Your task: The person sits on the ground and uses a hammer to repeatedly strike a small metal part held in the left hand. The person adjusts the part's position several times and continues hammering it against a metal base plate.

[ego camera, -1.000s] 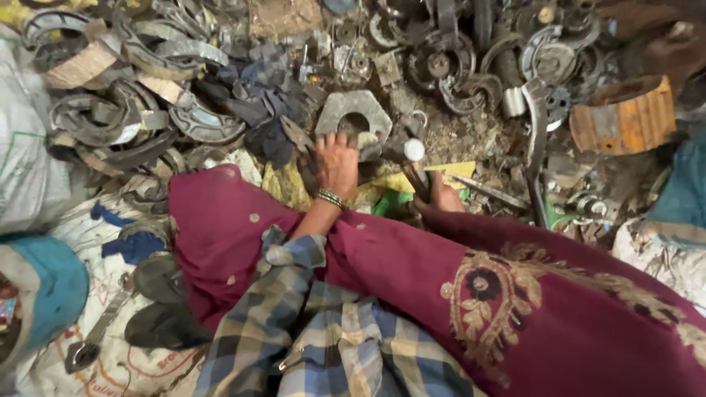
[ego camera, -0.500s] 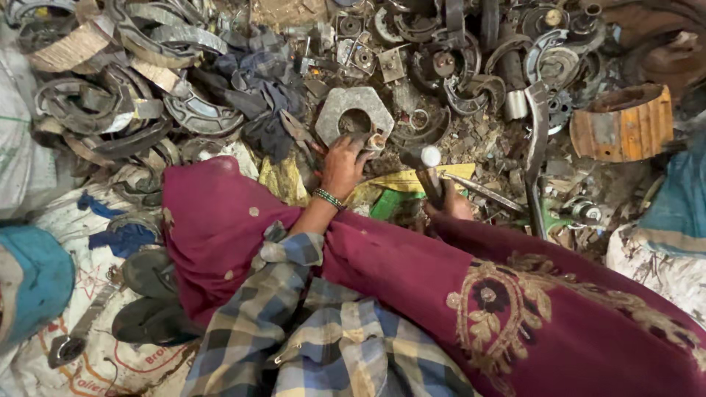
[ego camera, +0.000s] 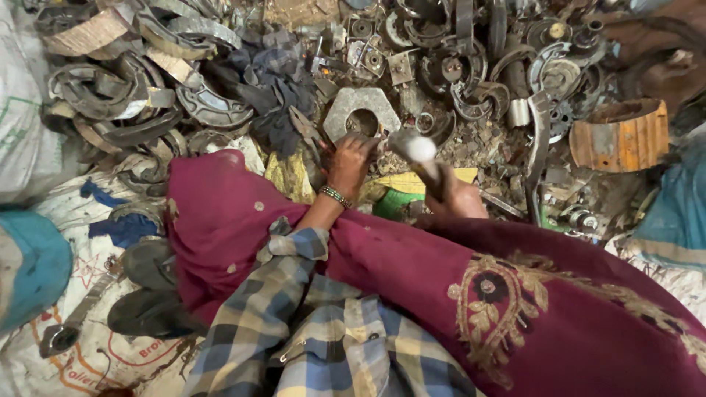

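My left hand (ego camera: 350, 163), with a beaded bracelet at the wrist, rests on the scrap just below a large grey hexagonal metal plate (ego camera: 360, 112) with a round hole, fingers touching its near edge. My right hand (ego camera: 457, 198) grips a hammer (ego camera: 419, 154) by its handle; the metal head points up and away, next to the plate. A maroon embroidered shawl (ego camera: 441, 279) and a plaid sleeve (ego camera: 272, 309) cover both arms.
A heap of curved brake shoes (ego camera: 132, 88) lies at the left, several rusty metal parts (ego camera: 471, 66) at the back. An orange-brown drum piece (ego camera: 621, 136) sits right. White sacks (ego camera: 44, 242) and a blue cloth (ego camera: 26, 265) lie at the left.
My left hand has slid down from the hexagonal plate to its near edge. The hammer in my right hand has risen and swung in towards the plate.
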A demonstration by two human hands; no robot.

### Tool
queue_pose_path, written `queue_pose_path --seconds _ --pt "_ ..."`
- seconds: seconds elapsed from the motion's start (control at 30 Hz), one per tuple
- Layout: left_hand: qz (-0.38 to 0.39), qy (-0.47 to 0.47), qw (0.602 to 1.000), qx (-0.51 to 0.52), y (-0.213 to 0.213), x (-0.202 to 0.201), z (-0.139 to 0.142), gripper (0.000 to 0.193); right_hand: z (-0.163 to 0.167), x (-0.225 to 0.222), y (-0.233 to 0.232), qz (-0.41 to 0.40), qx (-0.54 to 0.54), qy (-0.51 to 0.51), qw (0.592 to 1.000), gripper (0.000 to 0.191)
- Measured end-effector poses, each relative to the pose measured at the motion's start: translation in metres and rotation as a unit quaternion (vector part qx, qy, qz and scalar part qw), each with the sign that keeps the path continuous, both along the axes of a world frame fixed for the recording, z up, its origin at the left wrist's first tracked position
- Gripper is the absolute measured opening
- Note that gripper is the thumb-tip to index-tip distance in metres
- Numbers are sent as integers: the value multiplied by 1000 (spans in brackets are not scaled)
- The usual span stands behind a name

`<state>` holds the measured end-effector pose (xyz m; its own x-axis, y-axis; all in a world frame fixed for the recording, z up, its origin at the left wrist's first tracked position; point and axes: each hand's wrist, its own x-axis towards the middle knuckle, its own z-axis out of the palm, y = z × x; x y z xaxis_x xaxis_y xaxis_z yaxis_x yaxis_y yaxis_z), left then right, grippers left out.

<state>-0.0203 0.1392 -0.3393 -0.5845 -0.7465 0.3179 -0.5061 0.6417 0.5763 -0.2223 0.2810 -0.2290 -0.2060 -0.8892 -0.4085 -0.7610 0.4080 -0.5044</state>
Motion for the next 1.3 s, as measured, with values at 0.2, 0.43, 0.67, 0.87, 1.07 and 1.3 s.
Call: queue_pose_path --seconds 0.2,0.43,0.67,0.87,1.07,1.3 --pt "15 29 999 -4 -3 -4 -1 39 5 -1 8 -43 -66 24 997 84" --pt "15 36 999 33 2 0 -8 45 16 -8 21 -52 -7 -10 999 65" --pt "23 223 957 184 -7 15 -5 50 -34 -18 29 8 104 -111 988 63" --pt "-10 222 964 149 -5 28 14 59 -28 -18 33 -92 154 -157 971 47" --pt "-11 227 952 204 -1 22 22 42 -33 -33 19 141 186 67 970 52" --pt "-39 9 887 460 30 -2 22 58 -48 -25 -1 -162 -19 -299 940 57"
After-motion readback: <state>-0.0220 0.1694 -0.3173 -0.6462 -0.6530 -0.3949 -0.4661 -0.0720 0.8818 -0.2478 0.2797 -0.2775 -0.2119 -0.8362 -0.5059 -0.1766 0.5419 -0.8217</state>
